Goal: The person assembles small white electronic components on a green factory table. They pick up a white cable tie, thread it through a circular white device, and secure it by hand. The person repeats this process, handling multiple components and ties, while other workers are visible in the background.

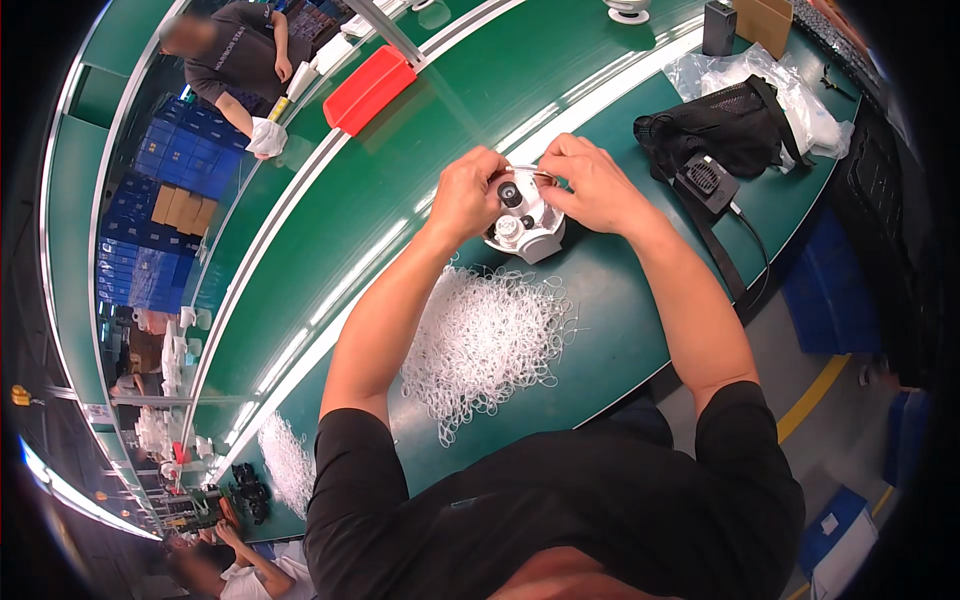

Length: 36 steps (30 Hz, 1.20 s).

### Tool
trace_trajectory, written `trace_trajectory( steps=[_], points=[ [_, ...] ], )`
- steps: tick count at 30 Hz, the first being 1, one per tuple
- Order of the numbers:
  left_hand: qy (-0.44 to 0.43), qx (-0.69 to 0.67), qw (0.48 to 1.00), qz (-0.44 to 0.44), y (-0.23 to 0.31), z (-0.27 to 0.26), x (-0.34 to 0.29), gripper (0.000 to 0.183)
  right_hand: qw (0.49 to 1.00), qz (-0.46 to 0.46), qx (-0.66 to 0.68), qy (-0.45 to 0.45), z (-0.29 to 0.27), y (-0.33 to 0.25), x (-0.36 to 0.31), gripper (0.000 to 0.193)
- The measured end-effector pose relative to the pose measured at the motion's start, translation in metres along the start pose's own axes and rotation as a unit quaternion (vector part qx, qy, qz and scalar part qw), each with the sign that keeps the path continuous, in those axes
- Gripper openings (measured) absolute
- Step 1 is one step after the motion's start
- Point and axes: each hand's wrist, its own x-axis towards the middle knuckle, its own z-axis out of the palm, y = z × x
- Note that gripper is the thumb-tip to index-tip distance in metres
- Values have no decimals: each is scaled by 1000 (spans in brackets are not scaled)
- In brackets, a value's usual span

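A white rounded plastic housing point(541, 246) sits on the green bench in front of me, its inside facing up. Black round parts and a white round part show within it. My left hand point(466, 196) grips the housing's left side, fingertips curled over the far rim. My right hand point(592, 186) is closed at the far right rim, thumb and fingers pinched together. Whatever lies in that pinch is mostly hidden by the fingers. Just nearer to me, a large heap of thin white looped ties point(490, 345) covers part of the bench.
Beyond runs a green conveyor point(460, 140) with a red bin point(370, 90) at its far edge. To the right lie a black mesh bag point(715, 130), a small black device point(708, 182) with a cable, and clear plastic bags point(810, 115). Co-workers stand at far left and lower left.
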Motion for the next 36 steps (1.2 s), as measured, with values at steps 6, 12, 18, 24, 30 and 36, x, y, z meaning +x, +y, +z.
trace_trajectory(
  steps=[6, 12, 18, 24, 30, 36],
  points=[
    [10, -47, 995, -91, -7, -2, -2, 12, 996, 48, 77, 12, 1, 3, -1, 22],
    [-78, -11, 975, -206, -29, -27, -11, 31, 962, 126, 140, 198, 7, 9, 3, 33],
    [-137, -293, 875, -360, -49, -35, -19, 30, 968, 162, 108, 159, 38, 31, -5, 32],
    [80, -351, 816, -451, -105, -57, -29, 26, 979, 164, 58, 110, 54, 37, -7, 27],
    [267, -403, 694, -533, -186, -84, -62, 29, 979, 184, 52, 71, 55, 44, -4, 24],
    [305, -383, 712, -504, -188, -121, -128, 43, 979, 170, 106, 48, 65, 68, -5, 24]
  ],
)
